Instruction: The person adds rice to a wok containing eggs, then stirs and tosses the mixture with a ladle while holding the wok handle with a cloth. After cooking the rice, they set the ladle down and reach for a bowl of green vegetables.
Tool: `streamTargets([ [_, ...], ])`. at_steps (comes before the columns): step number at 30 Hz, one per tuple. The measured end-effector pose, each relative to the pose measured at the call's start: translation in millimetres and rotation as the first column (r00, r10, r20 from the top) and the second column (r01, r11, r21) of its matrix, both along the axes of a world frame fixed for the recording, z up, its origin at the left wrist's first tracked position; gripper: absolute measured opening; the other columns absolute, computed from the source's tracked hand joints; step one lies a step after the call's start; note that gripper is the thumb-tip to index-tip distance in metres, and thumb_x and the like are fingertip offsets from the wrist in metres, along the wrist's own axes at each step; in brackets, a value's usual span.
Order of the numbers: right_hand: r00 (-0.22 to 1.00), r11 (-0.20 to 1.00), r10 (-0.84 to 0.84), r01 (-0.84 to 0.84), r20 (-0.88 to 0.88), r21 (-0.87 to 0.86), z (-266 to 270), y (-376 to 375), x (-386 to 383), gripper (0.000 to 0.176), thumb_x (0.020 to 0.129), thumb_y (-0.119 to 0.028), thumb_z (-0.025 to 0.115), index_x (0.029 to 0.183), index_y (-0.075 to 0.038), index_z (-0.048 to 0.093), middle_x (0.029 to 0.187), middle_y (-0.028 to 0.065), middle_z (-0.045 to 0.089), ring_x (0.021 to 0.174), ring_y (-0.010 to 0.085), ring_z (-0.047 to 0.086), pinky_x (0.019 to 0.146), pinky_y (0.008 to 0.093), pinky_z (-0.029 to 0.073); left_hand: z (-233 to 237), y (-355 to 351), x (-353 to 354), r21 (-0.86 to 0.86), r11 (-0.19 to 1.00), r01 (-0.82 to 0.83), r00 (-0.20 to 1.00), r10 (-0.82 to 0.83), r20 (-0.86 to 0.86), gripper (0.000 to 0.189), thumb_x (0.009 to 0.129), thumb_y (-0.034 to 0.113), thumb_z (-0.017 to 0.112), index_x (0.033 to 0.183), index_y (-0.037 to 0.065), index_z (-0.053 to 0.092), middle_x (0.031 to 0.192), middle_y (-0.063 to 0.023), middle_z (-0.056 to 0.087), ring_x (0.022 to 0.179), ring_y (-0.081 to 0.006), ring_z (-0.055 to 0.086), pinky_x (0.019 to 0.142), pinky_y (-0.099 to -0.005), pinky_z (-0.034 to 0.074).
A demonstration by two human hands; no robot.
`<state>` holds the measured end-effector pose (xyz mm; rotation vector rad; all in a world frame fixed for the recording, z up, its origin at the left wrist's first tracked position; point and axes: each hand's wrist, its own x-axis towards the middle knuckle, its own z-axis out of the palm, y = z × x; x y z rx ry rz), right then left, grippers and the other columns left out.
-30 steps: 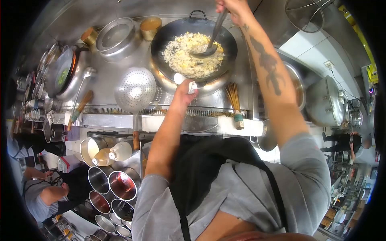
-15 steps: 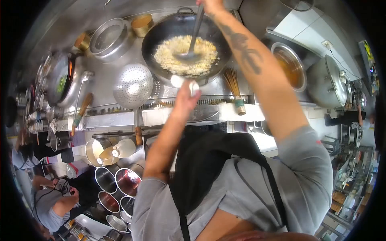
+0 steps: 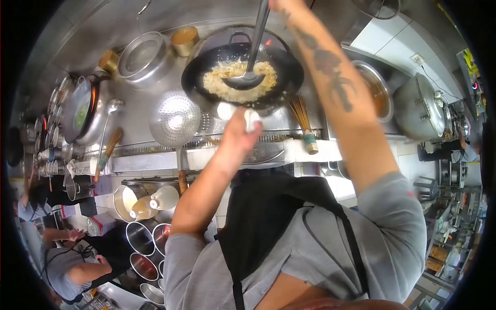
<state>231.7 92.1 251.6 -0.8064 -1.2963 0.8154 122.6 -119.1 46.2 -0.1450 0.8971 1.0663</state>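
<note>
My left hand (image 3: 239,130) is closed on a white cloth (image 3: 251,119) at the near rim of a black wok (image 3: 193,78). The cloth hides the part of the wok that it covers. Pale, yellowish chopped food that looks like fried rice (image 3: 218,85) lies in the wok, some grains tossed up at the far side. At the top edge of the view, my right hand (image 3: 281,5) is partly cut off. It grips the long handle of a metal ladle (image 3: 247,80), whose bowl is over the food.
Left of the wok lies a perforated skimmer (image 3: 174,119); to its right, a bamboo brush (image 3: 305,124). A round metal pan (image 3: 142,57) sits at the back. On the right stand a bowl of brown liquid (image 3: 380,98) and a lidded pot (image 3: 421,106). Another person (image 3: 72,263) is at lower left.
The wok has tipped and shifted on the burner, so the burner ring and a bit of flame show behind it. The food has bunched up and the ladle's bowl has turned.
</note>
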Motion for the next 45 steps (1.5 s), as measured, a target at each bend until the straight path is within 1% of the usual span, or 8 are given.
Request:
streamTargets([
  [5,0.982,0.885,-0.185,0.148,0.043,0.441,-88,37,-7,0.018,0.087,-0.018,0.061,0.075,-0.006,0.054,0.051,0.0025,0.047,0.039,0.0136,0.046,0.039,0.0305,0.037,-112,-25,2,0.064,0.996,0.055,0.989,-0.046,-0.138,0.012,0.090,0.021,0.050,0.100,0.013,0.053,0.087,-0.0033,0.057,0.076,-0.0182,0.055,0.053,-0.0283,0.042],
  [8,0.994,0.990,-0.098,0.103,-0.048,0.099,23,-37,3,0.025,0.087,-0.021,0.063,0.068,-0.007,0.054,0.051,0.0016,0.050,0.039,0.0102,0.046,0.037,0.0261,0.035,-89,-59,-1,0.093,0.989,0.113,0.991,-0.105,-0.081,0.015,0.089,0.020,0.053,0.102,0.013,0.055,0.085,-0.0031,0.057,0.071,-0.0146,0.053,0.049,-0.0285,0.043],
  [12,0.979,0.944,0.073,-0.006,-0.192,0.331,78,-61,18,0.019,0.088,-0.016,0.062,0.075,-0.009,0.050,0.052,-0.0021,0.045,0.039,0.0093,0.043,0.036,0.0233,0.032,-94,38,-18,0.281,0.956,0.083,0.994,-0.058,-0.097,0.009,0.089,0.017,0.052,0.094,0.010,0.055,0.081,-0.0048,0.058,0.064,-0.0156,0.053,0.047,-0.0288,0.042],
  [18,0.984,0.998,0.062,-0.060,0.165,-0.017,-108,40,-13,0.015,0.085,-0.011,0.062,0.074,-0.001,0.058,0.056,0.0063,0.056,0.048,0.0143,0.055,0.047,0.0287,0.044,-114,79,-14,0.086,0.996,-0.011,0.995,0.019,-0.096,0.011,0.083,0.013,0.059,0.091,0.013,0.051,0.076,-0.0021,0.055,0.067,-0.0155,0.052,0.046,-0.0255,0.040],
  [22,0.939,0.995,0.000,0.036,-0.343,0.098,-63,46,-11,0.025,0.079,-0.015,0.072,0.071,-0.001,0.052,0.060,0.0056,0.055,0.045,0.0137,0.050,0.043,0.0266,0.039,-113,74,-16,0.094,0.995,0.016,0.988,-0.001,-0.156,0.015,0.085,0.018,0.058,0.097,0.010,0.053,0.087,-0.0047,0.057,0.075,-0.0170,0.053,0.050,-0.0289,0.044],
  [28,0.960,0.945,0.275,-0.279,-0.048,-0.171,-99,58,-28,0.014,0.086,-0.007,0.057,0.074,-0.005,0.051,0.056,0.0020,0.047,0.044,0.0109,0.044,0.040,0.0278,0.037,-112,82,-12,0.027,0.999,-0.035,0.983,0.039,-0.180,0.012,0.082,0.015,0.061,0.090,0.013,0.053,0.077,-0.0013,0.055,0.067,-0.0149,0.053,0.047,-0.0274,0.040],
  [31,0.995,0.994,-0.028,0.018,0.092,0.106,-80,110,-24,0.030,0.088,-0.021,0.063,0.063,-0.013,0.048,0.048,-0.0042,0.043,0.041,0.0065,0.043,0.036,0.0244,0.030,-114,81,-10,0.043,0.998,-0.041,0.978,0.049,-0.204,0.010,0.082,0.016,0.059,0.090,0.012,0.053,0.076,-0.0014,0.055,0.067,-0.0142,0.053,0.046,-0.0270,0.039],
  [45,0.980,0.984,0.180,-0.178,-0.082,0.030,-118,74,-47,0.026,0.086,-0.020,0.063,0.065,-0.009,0.052,0.051,-0.0016,0.047,0.038,0.0106,0.042,0.037,0.0279,0.032,-117,78,-14,0.038,0.999,-0.034,0.983,0.040,-0.180,0.012,0.085,0.017,0.057,0.093,0.009,0.053,0.078,-0.0056,0.057,0.065,-0.0164,0.054,0.044,-0.0285,0.040],
])
